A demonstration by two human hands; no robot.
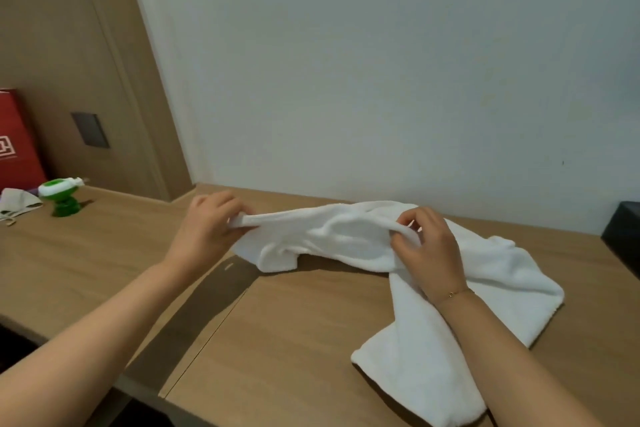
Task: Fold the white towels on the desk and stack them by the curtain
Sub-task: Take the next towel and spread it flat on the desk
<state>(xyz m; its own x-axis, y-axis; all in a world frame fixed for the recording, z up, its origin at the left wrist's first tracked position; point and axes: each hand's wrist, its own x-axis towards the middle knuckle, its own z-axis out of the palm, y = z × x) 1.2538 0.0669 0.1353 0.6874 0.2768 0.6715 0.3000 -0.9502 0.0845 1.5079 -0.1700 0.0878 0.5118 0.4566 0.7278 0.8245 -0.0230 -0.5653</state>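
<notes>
While the left hand (pixel 207 229) and the right hand (pixel 427 246) each pinch an end of the soft white terry towel's (pixel 502 274) raised edge, its long axis runs left to right between them, the rest trailing over the pale wooden desk (pixel 294 322) toward the right forearm.

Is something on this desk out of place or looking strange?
Nothing is spilled or damaged. The white towel is only crumpled, unfolded, with the left hand and right hand each pinching its edge above the desk.
</notes>
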